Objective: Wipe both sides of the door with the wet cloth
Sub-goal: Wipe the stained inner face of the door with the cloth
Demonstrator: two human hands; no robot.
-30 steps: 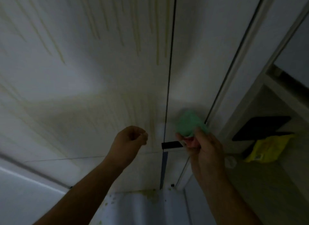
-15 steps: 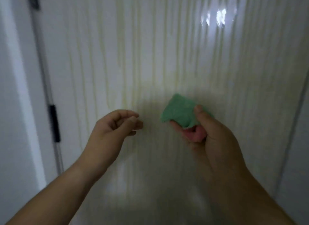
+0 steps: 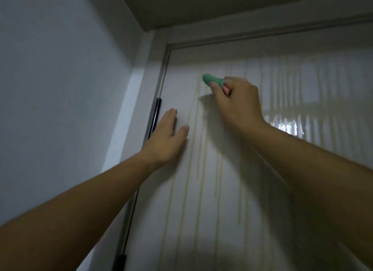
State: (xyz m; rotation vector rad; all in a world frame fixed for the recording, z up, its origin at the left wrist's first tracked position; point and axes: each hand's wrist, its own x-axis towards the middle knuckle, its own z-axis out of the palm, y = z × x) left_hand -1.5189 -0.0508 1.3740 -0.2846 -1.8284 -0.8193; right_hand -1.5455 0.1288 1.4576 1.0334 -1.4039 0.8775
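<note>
Our right grip is clenched around the green cloth, fingers curled over and thumb pressed along its underside, so that only a rounded end of the cloth sticks out to the left of the knuckles. A bit of pink shows between the fingers; we cannot tell what it is. The cloth sits high on the white door, near its top left corner, at the head of the yellowish drip streaks that run down the panel. We cannot tell whether the cloth actually presses on the surface.

Our left grip is released: fingers straight and together, thumb spread to the right, palm laid flat on the door lower down, just beside the hinge edge. A black hinge sits just left of those fingertips, on the door frame, with a plain wall beyond.
</note>
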